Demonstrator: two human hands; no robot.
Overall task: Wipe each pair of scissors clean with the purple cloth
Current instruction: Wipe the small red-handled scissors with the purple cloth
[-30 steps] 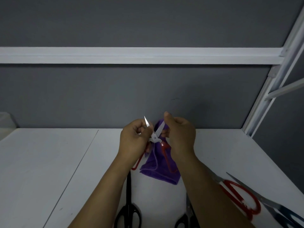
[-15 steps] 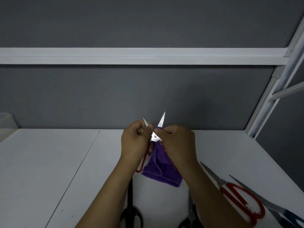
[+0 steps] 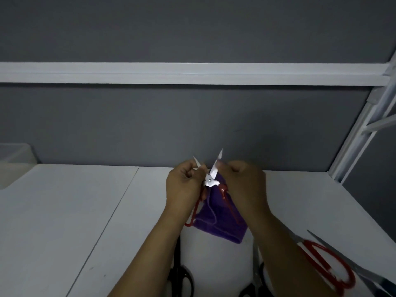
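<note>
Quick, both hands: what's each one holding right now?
Left hand: grips the small red-handled scissors.
Right hand: pinches the purple cloth.

Small red scissors (image 3: 209, 180) stand open in a V, tips up. The left hand's (image 3: 184, 186) fingers pinch one blade, whose tip pokes out just above them. The other blade rises past the blurred fingertips of the right hand (image 3: 244, 185). Thin red handle loops hang below both sets of fingers. The purple cloth (image 3: 220, 226) is gripped in the right fingers and drapes down behind the handles. Well below the fingers lie black scissors (image 3: 179, 275), a second black pair (image 3: 255, 264), large red scissors (image 3: 345, 286) and a long-bladed pair (image 3: 353, 266) at far right.
</note>
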